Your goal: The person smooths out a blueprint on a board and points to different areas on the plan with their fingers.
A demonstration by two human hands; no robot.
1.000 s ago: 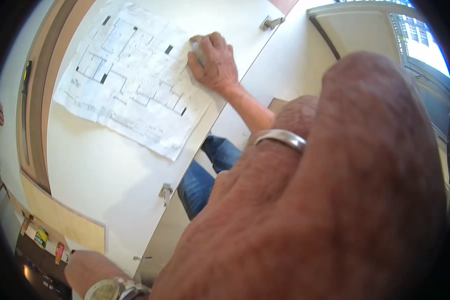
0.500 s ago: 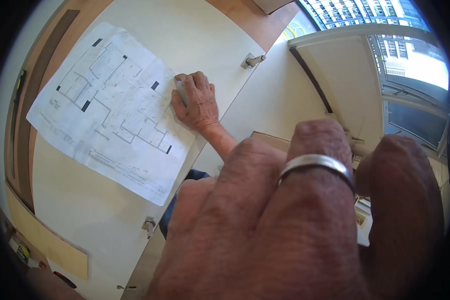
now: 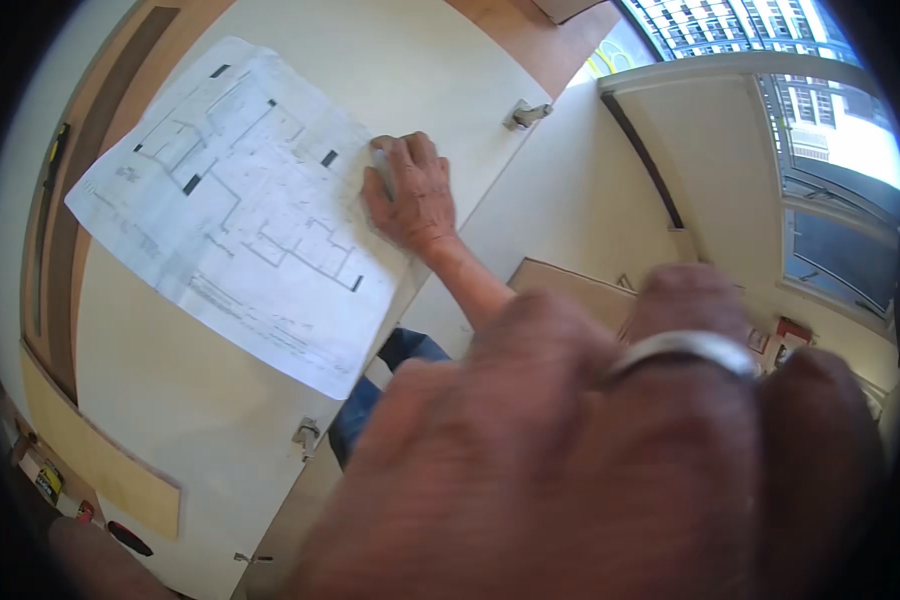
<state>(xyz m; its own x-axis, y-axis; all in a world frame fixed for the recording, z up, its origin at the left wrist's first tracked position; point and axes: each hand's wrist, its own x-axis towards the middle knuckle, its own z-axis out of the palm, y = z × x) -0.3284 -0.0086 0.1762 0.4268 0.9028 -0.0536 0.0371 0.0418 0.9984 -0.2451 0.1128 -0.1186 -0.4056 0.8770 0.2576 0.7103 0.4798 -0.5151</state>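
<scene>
My left hand [image 3: 570, 460], with a silver ring, fills the lower right, very close and blurred. Its fingers are bent and their tips hidden; whatever they hold, if anything, cannot be seen. Beyond it, my right hand [image 3: 420, 195] rests on the right edge of a printed floor plan [image 3: 240, 190]. Between its thumb and fingers is a small pale grey object [image 3: 385, 172], its kind unclear. The white sheet lies slightly creased, with black wall lines, on a large white panel [image 3: 200, 420].
Metal hinges [image 3: 526, 114] sit along the panel's edge. On the left are a brown strip [image 3: 95, 160], a yellow-black tool [image 3: 55, 160] and a pale board [image 3: 100, 450]. Blue jeans [image 3: 355, 425] show below the edge. A window [image 3: 835, 180] stands at right.
My left hand has shifted right and slightly down, and is more blurred. The view has turned a little, moving the panel and plan rightward. My right hand stays on the sheet.
</scene>
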